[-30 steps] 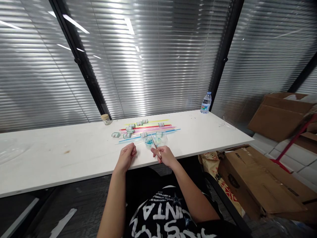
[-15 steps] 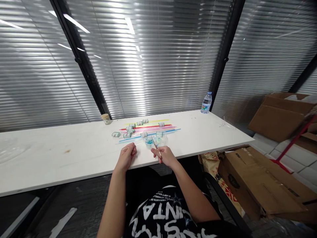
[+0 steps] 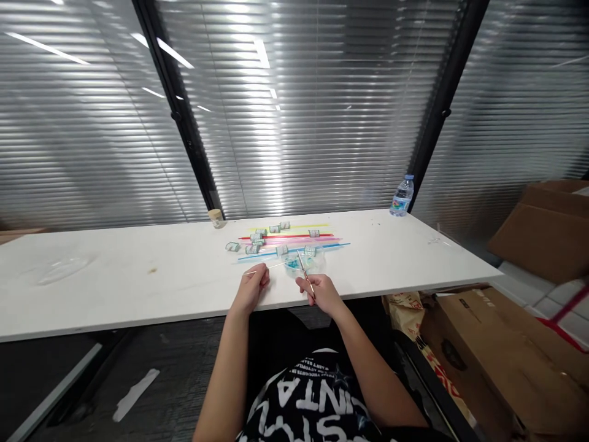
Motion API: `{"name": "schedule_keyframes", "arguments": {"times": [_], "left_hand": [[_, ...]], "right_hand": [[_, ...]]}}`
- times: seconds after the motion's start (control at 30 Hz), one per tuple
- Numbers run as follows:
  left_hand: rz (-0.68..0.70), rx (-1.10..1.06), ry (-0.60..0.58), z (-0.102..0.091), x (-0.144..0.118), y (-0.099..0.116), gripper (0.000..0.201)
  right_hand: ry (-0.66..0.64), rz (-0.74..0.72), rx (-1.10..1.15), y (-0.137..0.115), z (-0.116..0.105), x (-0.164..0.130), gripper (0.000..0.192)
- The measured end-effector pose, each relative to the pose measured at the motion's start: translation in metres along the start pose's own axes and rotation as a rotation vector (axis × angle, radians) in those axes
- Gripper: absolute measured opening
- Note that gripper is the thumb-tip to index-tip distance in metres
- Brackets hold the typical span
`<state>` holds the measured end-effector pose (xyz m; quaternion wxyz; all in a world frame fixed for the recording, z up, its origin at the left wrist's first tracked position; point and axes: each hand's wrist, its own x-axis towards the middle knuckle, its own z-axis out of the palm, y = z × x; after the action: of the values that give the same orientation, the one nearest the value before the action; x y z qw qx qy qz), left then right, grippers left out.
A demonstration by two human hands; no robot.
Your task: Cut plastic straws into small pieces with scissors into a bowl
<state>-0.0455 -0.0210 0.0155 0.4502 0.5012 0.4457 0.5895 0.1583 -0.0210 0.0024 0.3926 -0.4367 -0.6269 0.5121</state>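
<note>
My left hand (image 3: pixel 252 287) is closed near the table's front edge, around a thin pale straw (image 3: pixel 277 265) whose tip points right toward a clear bowl (image 3: pixel 319 264). Blue bits (image 3: pixel 291 264) lie inside the bowl. Closed fingers of my right hand (image 3: pixel 318 291) grip slim copper-coloured scissors (image 3: pixel 305 274), blades angled up over the bowl. Whether the blades touch the straw is too small to tell. Behind the bowl, blue straws (image 3: pixel 338 245), red straws (image 3: pixel 294 236), and pink and yellow ones lie in rows, with several small patterned rolls (image 3: pixel 252 250) on and beside them.
On the white table (image 3: pixel 184 276) stand a lidded jar (image 3: pixel 216 218) at the back and a water bottle (image 3: pixel 402 196) at the back right. Clear plastic (image 3: pixel 64 269) lies at the left. Cardboard boxes (image 3: pixel 501 344) and a paper bag (image 3: pixel 405 310) are on the right below.
The view has shifted, so the table and things on it appear farther right. Both hands keep nearly the same pose over the bowl, still holding the straw and the scissors.
</note>
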Motion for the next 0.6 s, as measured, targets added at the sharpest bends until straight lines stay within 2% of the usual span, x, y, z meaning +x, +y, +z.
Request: {"name": "schedule_keyframes", "arguments": {"times": [0.3,0.6], "left_hand": [[0.001,-0.039,-0.023,-0.0044,0.0,-0.0077,0.044],[-0.003,-0.042,-0.022,-0.0023,-0.0005,-0.0035,0.045]], "right_hand": [[-0.026,-0.023,0.019,0.0104,0.0002,0.0029,0.05],[-0.017,0.0,0.002,0.0075,0.0,0.003,0.05]]}}
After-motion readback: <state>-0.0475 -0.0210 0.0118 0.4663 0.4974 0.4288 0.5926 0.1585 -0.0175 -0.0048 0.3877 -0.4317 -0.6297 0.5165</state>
